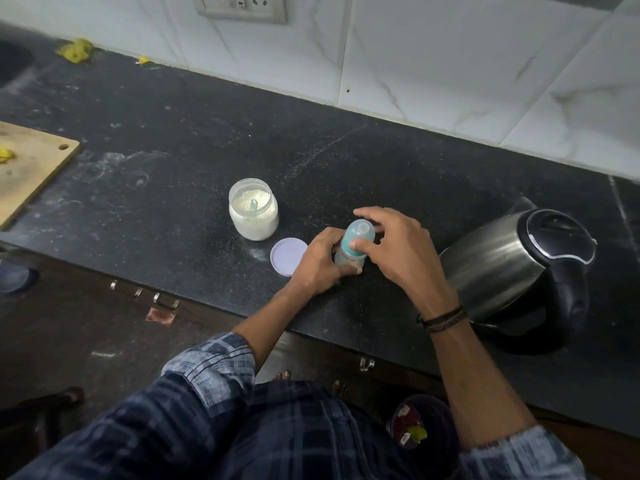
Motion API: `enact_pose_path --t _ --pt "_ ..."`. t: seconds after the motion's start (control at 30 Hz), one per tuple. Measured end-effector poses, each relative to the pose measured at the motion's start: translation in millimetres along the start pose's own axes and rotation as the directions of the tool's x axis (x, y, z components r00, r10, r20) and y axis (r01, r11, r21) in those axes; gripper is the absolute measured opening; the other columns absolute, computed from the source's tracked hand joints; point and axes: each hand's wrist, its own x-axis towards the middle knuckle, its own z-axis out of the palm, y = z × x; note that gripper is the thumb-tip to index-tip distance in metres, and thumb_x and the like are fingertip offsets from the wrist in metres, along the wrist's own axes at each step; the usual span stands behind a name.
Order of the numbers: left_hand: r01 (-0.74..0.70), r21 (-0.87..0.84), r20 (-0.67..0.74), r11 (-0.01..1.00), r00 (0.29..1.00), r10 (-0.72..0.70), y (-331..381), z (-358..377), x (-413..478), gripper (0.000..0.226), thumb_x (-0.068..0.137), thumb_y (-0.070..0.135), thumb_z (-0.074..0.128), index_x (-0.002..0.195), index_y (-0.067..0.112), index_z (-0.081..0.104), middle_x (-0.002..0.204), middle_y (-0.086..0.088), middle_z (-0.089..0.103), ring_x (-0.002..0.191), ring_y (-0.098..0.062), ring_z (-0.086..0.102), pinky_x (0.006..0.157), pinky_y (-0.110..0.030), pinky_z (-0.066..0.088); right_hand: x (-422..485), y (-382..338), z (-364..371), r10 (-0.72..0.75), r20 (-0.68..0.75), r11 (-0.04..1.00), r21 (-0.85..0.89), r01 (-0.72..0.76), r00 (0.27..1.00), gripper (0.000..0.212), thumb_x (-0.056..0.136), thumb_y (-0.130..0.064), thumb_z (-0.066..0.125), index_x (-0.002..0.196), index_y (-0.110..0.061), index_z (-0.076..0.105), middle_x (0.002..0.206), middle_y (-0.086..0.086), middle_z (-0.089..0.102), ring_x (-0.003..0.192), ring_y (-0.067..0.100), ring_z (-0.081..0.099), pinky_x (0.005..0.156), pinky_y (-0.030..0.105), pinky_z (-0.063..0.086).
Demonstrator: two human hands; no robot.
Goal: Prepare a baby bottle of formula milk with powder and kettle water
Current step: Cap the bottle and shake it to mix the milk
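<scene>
A small baby bottle (353, 247) with a teal cap stands upright on the black counter (173, 161) near its front edge. My left hand (320, 263) wraps around the bottle's lower body. My right hand (398, 247) grips the cap from the right and above, thumb on its front. To the left stands an open jar of white powder (254, 209) with a scoop inside. The jar's pale lid (286, 256) lies flat between jar and bottle. A steel kettle (523, 268) with a black lid and handle sits to the right.
A wooden cutting board (31, 168) with yellow scraps lies at the far left. More yellow peel (74, 50) sits by the wall near a dark sink. A wall socket (240, 6) is above. Below the counter are drawer handles (145, 294) and a bin (420, 427).
</scene>
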Motion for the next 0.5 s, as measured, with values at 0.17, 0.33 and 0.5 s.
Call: enact_pose_path --t 0.17,0.33,0.5 --pt "0.006 0.001 -0.014 1.000 1.000 -0.006 0.4 0.0 -0.8 0.057 0.077 0.023 0.093 0.119 0.036 0.056 0.123 0.006 0.061 0.114 -0.014 0.061 0.100 -0.040 0.056 1.4 -1.2 6.8 0.076 -0.067 0.995 -0.054 -0.079 0.995 0.047 0.084 -0.054 0.081 0.114 -0.024 0.061 0.106 -0.005 0.059 0.091 0.014 0.062 0.066 0.029 0.045" --pt "0.003 0.002 -0.010 1.000 1.000 -0.003 1.2 -0.8 -0.8 0.058 0.078 0.021 0.092 0.121 0.033 0.055 0.125 0.005 0.061 0.116 -0.015 0.061 0.103 -0.039 0.055 -1.8 -1.8 4.9 0.033 -0.087 0.999 0.002 -0.033 0.996 0.058 0.086 -0.055 0.078 0.134 -0.028 0.060 0.127 -0.005 0.061 0.105 0.013 0.065 0.080 0.035 0.055" --pt "-0.010 0.010 0.000 1.000 1.000 0.010 1.0 -0.3 -0.8 0.058 0.078 0.023 0.093 0.127 0.024 0.062 0.123 0.005 0.061 0.113 -0.013 0.061 0.099 -0.038 0.055 -2.2 -0.8 7.1 0.048 -0.035 0.999 -0.010 -0.048 0.998 0.045 0.092 -0.035 0.079 0.133 -0.025 0.063 0.129 -0.003 0.063 0.112 0.016 0.065 0.088 0.034 0.056"
